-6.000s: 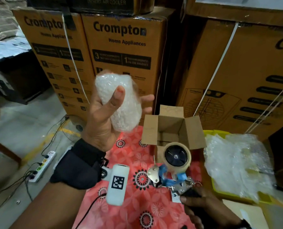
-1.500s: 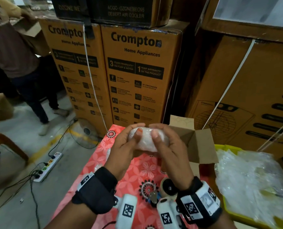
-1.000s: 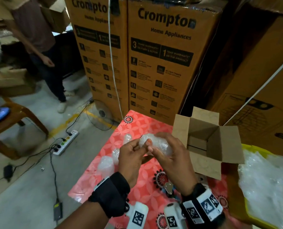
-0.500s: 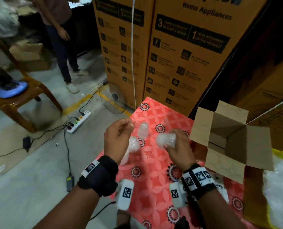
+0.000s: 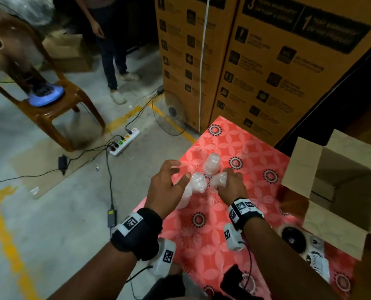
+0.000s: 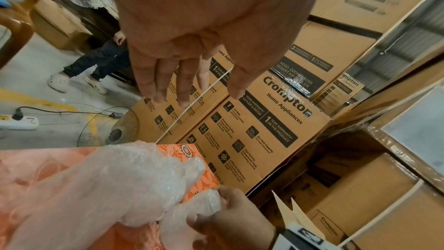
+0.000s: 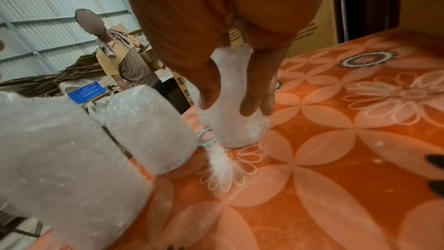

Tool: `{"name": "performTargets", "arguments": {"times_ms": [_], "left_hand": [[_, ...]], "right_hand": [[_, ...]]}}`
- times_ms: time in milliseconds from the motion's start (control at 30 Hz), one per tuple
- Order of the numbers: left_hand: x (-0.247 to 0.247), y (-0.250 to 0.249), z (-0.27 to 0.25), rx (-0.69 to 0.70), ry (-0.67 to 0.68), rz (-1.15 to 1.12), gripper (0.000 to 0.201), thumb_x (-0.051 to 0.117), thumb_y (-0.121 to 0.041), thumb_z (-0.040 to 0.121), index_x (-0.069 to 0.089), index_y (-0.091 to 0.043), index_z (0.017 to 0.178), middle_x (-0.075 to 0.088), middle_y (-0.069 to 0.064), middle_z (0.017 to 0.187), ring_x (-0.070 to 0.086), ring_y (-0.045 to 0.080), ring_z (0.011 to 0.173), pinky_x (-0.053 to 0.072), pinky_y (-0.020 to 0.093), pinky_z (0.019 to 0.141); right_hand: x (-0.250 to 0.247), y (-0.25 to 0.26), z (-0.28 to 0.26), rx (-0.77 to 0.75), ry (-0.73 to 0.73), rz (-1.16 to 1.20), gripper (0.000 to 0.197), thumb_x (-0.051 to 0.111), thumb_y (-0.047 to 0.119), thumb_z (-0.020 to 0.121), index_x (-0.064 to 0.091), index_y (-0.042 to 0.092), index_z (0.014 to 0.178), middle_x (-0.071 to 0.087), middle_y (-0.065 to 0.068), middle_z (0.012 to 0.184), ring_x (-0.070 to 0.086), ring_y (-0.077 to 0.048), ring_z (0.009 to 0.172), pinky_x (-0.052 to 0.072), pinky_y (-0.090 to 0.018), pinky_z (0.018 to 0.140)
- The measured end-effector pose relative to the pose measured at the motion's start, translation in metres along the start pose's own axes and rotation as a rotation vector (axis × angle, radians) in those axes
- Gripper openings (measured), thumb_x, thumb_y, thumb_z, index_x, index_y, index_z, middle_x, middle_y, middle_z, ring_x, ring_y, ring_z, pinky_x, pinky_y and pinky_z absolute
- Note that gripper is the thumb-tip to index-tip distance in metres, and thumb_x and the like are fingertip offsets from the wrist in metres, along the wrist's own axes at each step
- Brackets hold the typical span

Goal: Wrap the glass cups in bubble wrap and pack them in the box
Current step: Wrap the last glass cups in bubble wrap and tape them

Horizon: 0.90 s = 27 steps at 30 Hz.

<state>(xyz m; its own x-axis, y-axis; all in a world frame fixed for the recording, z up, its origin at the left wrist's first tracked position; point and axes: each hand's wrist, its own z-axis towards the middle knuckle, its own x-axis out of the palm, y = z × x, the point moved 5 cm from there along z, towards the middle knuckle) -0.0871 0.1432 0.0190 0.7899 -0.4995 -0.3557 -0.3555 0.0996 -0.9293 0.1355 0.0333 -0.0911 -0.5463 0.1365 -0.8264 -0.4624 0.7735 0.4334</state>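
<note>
On the red flowered table (image 5: 223, 239), beside the open cardboard box (image 5: 340, 182), the right hand (image 5: 231, 187) clamps its grip from above on a wrapped cup (image 7: 234, 102), thumb one side, fingers the other, the cup standing upright under the palm. Left hand (image 5: 169, 187) hovers with fingers spread and empty, just over two more wrapped cups (image 5: 198, 184), upright alongside.
</note>
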Motion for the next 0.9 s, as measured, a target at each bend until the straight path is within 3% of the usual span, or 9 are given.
{"name": "performTargets", "arguments": {"times_ms": [167, 300, 433, 500, 600, 733, 833, 900], "left_hand": [[0.009, 0.001, 0.008, 0.019, 0.031, 0.053, 0.031, 0.078, -0.029, 0.095, 0.061, -0.028, 0.121, 0.073, -0.008, 0.119, 0.066, 0.004, 0.119, 0.053, 0.033, 0.095], [0.024, -0.002, 0.012, 0.045, 0.078, 0.080, 0.034, 0.078, -0.030, 0.096, 0.060, -0.025, 0.124, 0.073, -0.003, 0.124, 0.065, 0.008, 0.123, 0.053, 0.038, 0.101], [0.041, -0.009, 0.014, 0.076, 0.128, 0.067, 0.042, 0.075, -0.037, 0.092, 0.059, -0.023, 0.128, 0.072, -0.001, 0.127, 0.065, 0.011, 0.125, 0.052, 0.040, 0.105], [0.051, -0.015, 0.015, 0.110, 0.156, 0.084, 0.041, 0.077, -0.030, 0.095, 0.059, -0.019, 0.130, 0.071, 0.002, 0.128, 0.065, 0.013, 0.125, 0.052, 0.039, 0.105], [0.069, -0.024, 0.014, 0.178, 0.190, 0.110, 0.040, 0.078, -0.026, 0.096, 0.059, -0.017, 0.130, 0.072, 0.001, 0.125, 0.066, 0.015, 0.122, 0.052, 0.035, 0.101], [0.102, -0.037, 0.009, 0.194, 0.302, 0.082, 0.044, 0.072, -0.041, 0.090, 0.059, -0.022, 0.128, 0.073, -0.005, 0.119, 0.068, 0.012, 0.117, 0.054, 0.033, 0.096], [0.128, -0.045, -0.001, 0.187, 0.428, 0.052, 0.035, 0.074, -0.035, 0.093, 0.060, -0.024, 0.124, 0.074, -0.001, 0.109, 0.071, 0.012, 0.109, 0.056, 0.033, 0.093], [0.146, -0.050, -0.009, 0.194, 0.527, 0.066, 0.024, 0.073, -0.025, 0.098, 0.061, -0.026, 0.120, 0.075, 0.003, 0.099, 0.071, 0.015, 0.096, 0.055, 0.032, 0.085]], "right_hand": [[0.004, 0.007, 0.009, 0.003, -0.018, 0.056, 0.070, 0.077, 0.022, 0.089, 0.042, 0.016, 0.149, 0.052, -0.022, 0.134, 0.060, -0.045, 0.119, 0.052, -0.042, 0.098], [0.010, 0.000, 0.014, -0.003, 0.002, 0.106, 0.084, 0.083, 0.026, 0.081, 0.040, 0.012, 0.151, 0.056, -0.022, 0.137, 0.058, -0.043, 0.126, 0.053, -0.044, 0.101], [0.006, -0.013, 0.012, 0.005, 0.009, 0.163, 0.116, 0.091, 0.023, 0.074, 0.018, 0.008, 0.163, 0.047, -0.023, 0.153, 0.049, -0.041, 0.140, 0.047, -0.044, 0.110], [0.000, -0.021, 0.009, -0.003, -0.015, 0.178, 0.119, 0.092, 0.021, 0.074, 0.014, 0.012, 0.164, 0.044, -0.021, 0.157, 0.049, -0.040, 0.141, 0.048, -0.045, 0.111], [-0.013, -0.036, -0.003, -0.018, -0.072, 0.221, 0.109, 0.089, 0.018, 0.078, 0.018, 0.017, 0.161, 0.047, -0.021, 0.155, 0.059, -0.040, 0.130, 0.055, -0.050, 0.103], [-0.041, -0.062, -0.048, -0.091, -0.170, 0.220, 0.074, 0.075, 0.026, 0.089, 0.034, 0.021, 0.150, 0.065, -0.015, 0.131, 0.073, -0.031, 0.098, 0.060, -0.047, 0.087], [-0.062, -0.098, -0.097, -0.109, -0.261, 0.204, 0.030, 0.063, 0.029, 0.093, 0.062, 0.020, 0.121, 0.076, -0.003, 0.106, 0.073, -0.023, 0.080, 0.058, -0.037, 0.073], [-0.066, -0.137, -0.129, -0.030, -0.340, 0.171, 0.013, 0.058, 0.025, 0.091, 0.068, 0.020, 0.098, 0.074, 0.000, 0.087, 0.069, -0.020, 0.072, 0.050, -0.027, 0.065]]}}
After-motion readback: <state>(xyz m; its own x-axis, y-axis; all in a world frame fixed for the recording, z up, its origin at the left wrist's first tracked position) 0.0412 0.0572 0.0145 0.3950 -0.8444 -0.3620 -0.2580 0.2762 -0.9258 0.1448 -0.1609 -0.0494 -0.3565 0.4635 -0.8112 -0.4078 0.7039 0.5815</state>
